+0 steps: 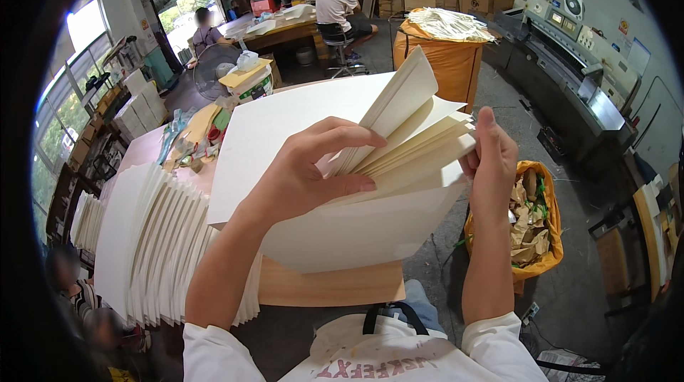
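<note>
My left hand (303,165) is closed around a sheaf of folded white paper sheets (417,150), thumb below and fingers above. The sheets fan apart toward the right, with one folded part standing up higher than the others. At their right edge, my right hand (493,158) has its fingers curled against the paper, thumb pointing up; its fingertips are partly hidden. A broad white sheet face (356,232) hangs down on the near side of the sheaf. Beneath lies a large white stack of paper (285,115) on the table.
Folded white sheets (153,239) stand in a row at left. A wooden board (328,288) forms the near table edge. An orange bag of paper scraps (556,257) stands at right, and an orange bin (434,69) beyond. Two people sit at a far table (285,26).
</note>
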A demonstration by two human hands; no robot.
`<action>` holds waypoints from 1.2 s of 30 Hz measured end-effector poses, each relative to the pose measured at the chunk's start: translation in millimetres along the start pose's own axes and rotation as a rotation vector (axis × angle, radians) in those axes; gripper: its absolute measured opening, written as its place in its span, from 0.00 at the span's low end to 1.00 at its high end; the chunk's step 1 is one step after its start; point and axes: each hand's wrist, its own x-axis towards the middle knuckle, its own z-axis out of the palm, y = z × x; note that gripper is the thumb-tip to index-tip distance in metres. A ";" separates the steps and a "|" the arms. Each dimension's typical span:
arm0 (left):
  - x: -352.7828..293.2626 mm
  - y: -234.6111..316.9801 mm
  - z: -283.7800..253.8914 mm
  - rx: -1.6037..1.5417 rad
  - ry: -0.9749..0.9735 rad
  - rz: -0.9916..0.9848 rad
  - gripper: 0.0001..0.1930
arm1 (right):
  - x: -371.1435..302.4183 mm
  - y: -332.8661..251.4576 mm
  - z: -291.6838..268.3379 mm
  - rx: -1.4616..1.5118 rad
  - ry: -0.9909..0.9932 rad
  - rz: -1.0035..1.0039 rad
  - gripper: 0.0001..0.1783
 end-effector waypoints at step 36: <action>5.2 11.7 14.3 0.473 -0.066 0.012 0.24 | -23.3 -35.6 -35.9 -0.897 -0.326 0.075 0.21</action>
